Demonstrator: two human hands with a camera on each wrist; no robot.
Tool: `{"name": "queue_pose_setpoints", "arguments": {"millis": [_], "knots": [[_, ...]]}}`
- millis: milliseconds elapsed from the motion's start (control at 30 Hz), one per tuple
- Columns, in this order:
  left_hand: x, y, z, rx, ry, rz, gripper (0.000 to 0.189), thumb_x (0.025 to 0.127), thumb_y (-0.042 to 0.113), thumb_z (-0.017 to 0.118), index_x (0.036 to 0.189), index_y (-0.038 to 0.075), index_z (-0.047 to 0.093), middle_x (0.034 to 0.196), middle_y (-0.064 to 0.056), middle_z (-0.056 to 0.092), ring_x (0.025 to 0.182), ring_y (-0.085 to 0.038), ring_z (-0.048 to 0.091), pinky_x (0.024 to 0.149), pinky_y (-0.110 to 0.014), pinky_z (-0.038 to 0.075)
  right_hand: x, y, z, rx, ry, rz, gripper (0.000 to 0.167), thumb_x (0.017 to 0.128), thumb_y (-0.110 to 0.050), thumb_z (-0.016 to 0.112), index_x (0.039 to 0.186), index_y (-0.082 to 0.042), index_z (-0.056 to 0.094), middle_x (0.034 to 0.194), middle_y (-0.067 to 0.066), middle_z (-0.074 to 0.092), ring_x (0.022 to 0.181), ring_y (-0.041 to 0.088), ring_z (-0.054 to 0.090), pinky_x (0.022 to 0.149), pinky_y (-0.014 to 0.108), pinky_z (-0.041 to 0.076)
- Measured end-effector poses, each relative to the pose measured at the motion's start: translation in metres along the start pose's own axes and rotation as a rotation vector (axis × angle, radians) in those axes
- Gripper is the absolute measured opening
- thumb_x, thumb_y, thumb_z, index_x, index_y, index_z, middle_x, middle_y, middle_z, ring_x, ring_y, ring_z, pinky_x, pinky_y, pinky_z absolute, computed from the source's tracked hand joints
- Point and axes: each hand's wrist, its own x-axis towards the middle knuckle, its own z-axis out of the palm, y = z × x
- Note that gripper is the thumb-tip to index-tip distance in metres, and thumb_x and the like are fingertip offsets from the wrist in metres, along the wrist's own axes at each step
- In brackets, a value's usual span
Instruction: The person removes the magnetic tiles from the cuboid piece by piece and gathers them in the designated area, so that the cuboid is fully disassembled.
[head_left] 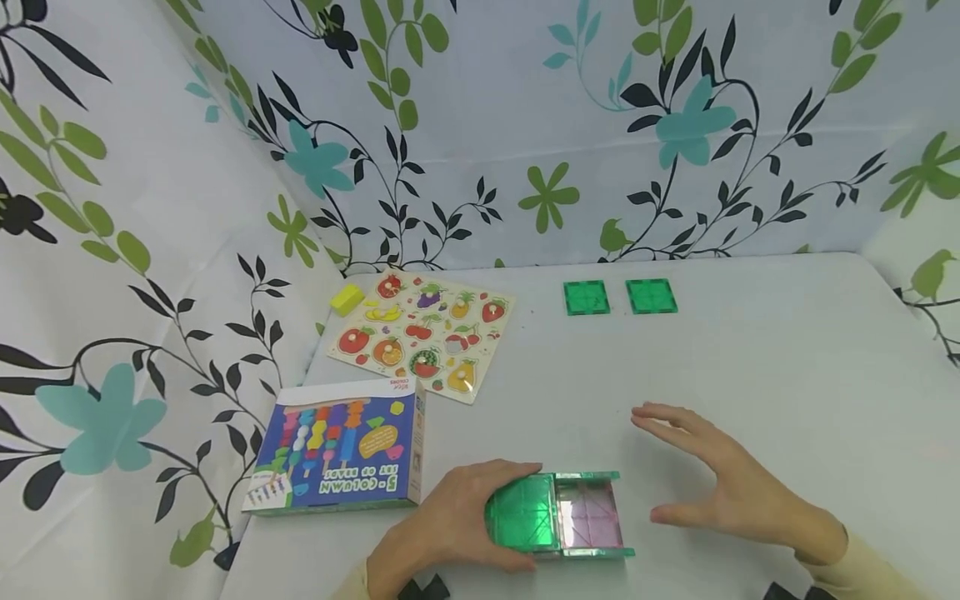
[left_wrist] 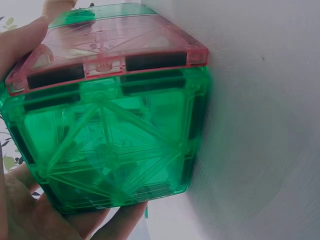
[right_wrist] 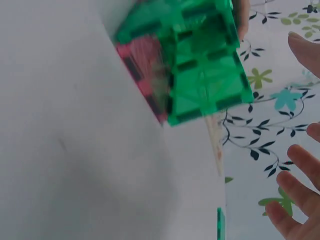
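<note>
one joined structure of green and pink tiles [head_left: 522,512] sits on the one bench [head_left: 765,358], toward 6 o'clock in the head view. of the two hands, the left hand [head_left: 457,510] grips it from 9 o'clock; the right hand [head_left: 738,493] is spread wide, apart from it near 3. from the structure, two loose green tiles [head_left: 652,296] lie toward 12 and 1, one printed box [head_left: 337,446] near 10, one fruit-picture board [head_left: 405,317] at 11.

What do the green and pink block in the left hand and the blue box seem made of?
The block looks like glossy, translucent tinted plastic: internal ribs show through. The box is probably smooth printed cardboard, given its flat, pictured panels and straight edges.
</note>
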Motion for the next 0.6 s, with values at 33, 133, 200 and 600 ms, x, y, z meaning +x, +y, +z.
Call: {"name": "queue_pose_setpoints", "arguments": {"millis": [33,133,200,600], "knots": [[0.000,0.000,0.000,-0.001,-0.003,-0.003,0.095,0.070,0.062,0.087,0.151,0.034,0.048,0.139,0.017,0.063,0.121,-0.002,0.061,0.101,-0.030,0.054,-0.004,-0.006,0.004,0.013,0.023,-0.033,0.101,0.061,-0.030,0.100,0.149,-0.013,0.053,0.148,0.002,0.054,0.139,0.002,0.044,0.111,0.004,0.027],[0.000,0.000,0.000,-0.006,-0.010,-0.010,0.095,0.070,0.062,0.087,0.151,0.033,0.048,0.138,0.017,0.063,0.120,-0.001,0.062,0.100,-0.029,0.054,-0.014,-0.018,0.020,0.077,0.080,-0.151,0.092,0.063,-0.027,0.099,0.142,-0.003,0.059,0.135,0.000,0.060,0.126,0.007,0.053,0.110,0.007,0.034],[0.000,0.000,-0.001,-0.010,-0.010,-0.009,0.095,0.070,0.062,0.087,0.151,0.032,0.048,0.137,0.017,0.064,0.118,-0.001,0.062,0.099,-0.028,0.054,-0.020,-0.024,0.032,0.130,0.098,-0.229,0.083,0.068,-0.025,0.096,0.138,0.001,0.061,0.128,0.001,0.061,0.118,0.008,0.055,0.105,0.009,0.039],[0.001,0.001,-0.001,-0.009,-0.002,0.001,0.093,0.070,0.060,0.088,0.150,0.030,0.050,0.138,0.015,0.065,0.118,-0.002,0.063,0.099,-0.027,0.055,-0.019,-0.032,0.090,0.098,0.179,-0.513,0.022,0.100,-0.019,0.068,0.117,-0.005,0.075,0.102,-0.001,0.070,0.090,0.005,0.061,0.079,0.008,0.050]]}}
